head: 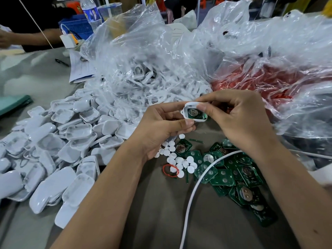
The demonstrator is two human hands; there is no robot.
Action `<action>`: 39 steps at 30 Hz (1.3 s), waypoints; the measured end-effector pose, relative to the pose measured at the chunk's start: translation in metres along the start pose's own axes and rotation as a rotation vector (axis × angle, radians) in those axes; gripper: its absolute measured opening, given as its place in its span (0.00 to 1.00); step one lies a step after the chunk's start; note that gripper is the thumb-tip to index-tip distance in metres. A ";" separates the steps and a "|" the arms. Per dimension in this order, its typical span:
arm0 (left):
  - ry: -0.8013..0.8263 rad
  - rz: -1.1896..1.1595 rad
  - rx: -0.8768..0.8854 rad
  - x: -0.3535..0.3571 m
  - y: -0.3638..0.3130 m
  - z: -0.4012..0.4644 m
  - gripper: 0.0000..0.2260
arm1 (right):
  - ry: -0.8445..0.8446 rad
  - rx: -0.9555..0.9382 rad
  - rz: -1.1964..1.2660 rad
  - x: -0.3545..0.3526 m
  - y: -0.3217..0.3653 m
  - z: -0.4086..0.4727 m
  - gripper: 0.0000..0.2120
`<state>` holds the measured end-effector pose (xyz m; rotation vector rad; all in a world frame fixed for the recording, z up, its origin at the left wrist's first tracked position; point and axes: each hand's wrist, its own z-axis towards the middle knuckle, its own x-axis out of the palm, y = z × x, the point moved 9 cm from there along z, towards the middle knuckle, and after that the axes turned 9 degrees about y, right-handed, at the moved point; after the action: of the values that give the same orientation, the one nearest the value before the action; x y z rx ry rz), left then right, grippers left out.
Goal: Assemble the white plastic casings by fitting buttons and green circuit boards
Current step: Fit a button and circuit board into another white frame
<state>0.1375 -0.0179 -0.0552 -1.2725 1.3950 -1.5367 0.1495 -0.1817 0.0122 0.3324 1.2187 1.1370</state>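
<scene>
Both hands meet over the counter (161, 212) just above the frame's centre, sharing one white casing (188, 106) with a green circuit board (195, 114) lying in its open face. The left hand (161, 128) curls its fingers round the casing's 9 o'clock end, thumb under the lower edge, while the right hand (239, 119) pinches the 3 o'clock end, thumb pressing on the board's corner. The board looks not quite seated at that corner, so the step in hand seems to be pressing it home. To do it well, keep the left grip steady as an anvil, press evenly with the right thumb on bare board and not on the coin cell, and check that the board sits flush all round the rim before letting go. Spare boards (233, 175) lie at 5 o'clock of the hands, loose white buttons (177, 159) at 6 o'clock, beside a red rubber band (166, 170). A heap of casings (71, 137) spreads at 8 o'clock, spilling from clear plastic bags (143, 56) at 12 o'clock.
</scene>
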 end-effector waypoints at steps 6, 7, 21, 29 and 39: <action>-0.053 -0.042 -0.002 -0.003 0.000 0.000 0.25 | -0.093 -0.013 0.016 -0.003 0.001 -0.002 0.07; -0.058 -0.042 0.005 -0.003 0.000 0.001 0.27 | -0.105 -0.012 0.036 -0.004 0.000 -0.002 0.07; -0.018 -0.063 0.227 0.002 -0.015 0.001 0.23 | -0.333 0.165 0.934 -0.022 -0.035 -0.007 0.19; 0.091 -0.091 0.276 0.012 -0.020 0.001 0.24 | -0.292 0.214 1.088 -0.016 -0.030 -0.006 0.15; 0.108 -0.071 0.295 0.012 -0.022 0.001 0.24 | -0.209 0.221 1.127 -0.011 -0.024 -0.002 0.13</action>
<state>0.1377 -0.0260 -0.0314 -1.0815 1.1449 -1.8063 0.1606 -0.2025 0.0002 1.3852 0.9421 1.8386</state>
